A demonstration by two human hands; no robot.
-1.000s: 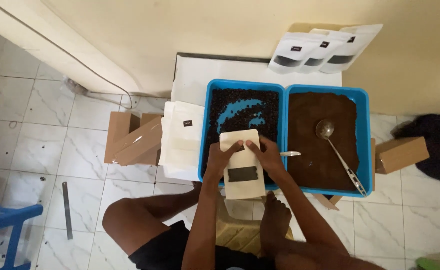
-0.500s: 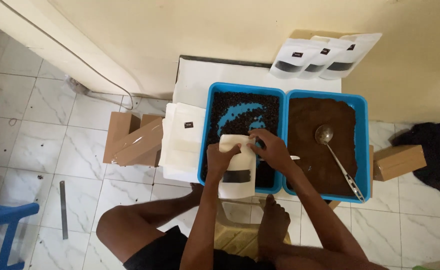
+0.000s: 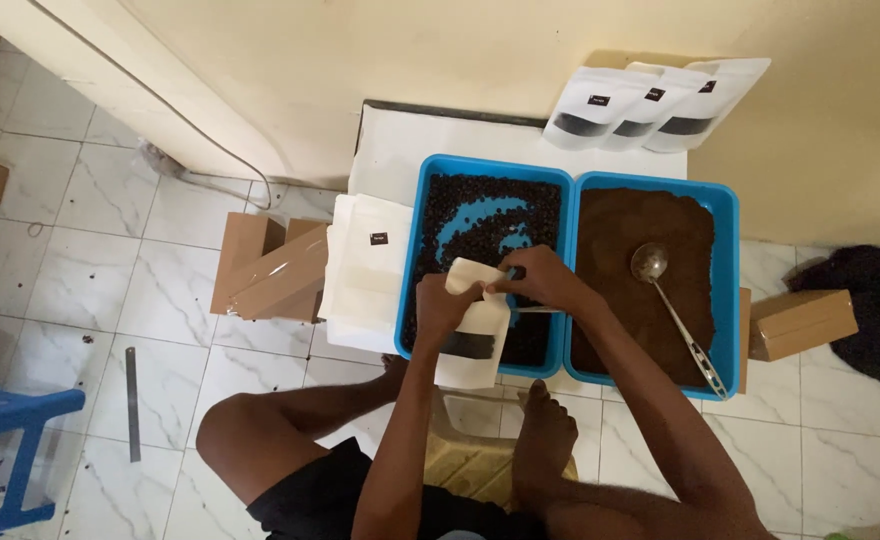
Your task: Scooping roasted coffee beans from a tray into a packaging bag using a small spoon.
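Both my hands hold a white stand-up pouch with a dark window band, over the near edge of a blue tray of dark beans. My left hand grips the pouch's left side near its top. My right hand pinches the pouch's upper right edge, and the top of the pouch is bent over. A second blue tray of brown ground powder sits right beside it, with a metal spoon lying in the powder.
A stack of flat white pouches lies left of the bean tray. Three filled pouches lean on the wall behind. Cardboard boxes flank the trays. A blue stool and a ruler are on the tiled floor.
The pouch has tilted and its top has folded over. My right hand has shifted up to the pouch's top right edge; my left hand stays on its left side.
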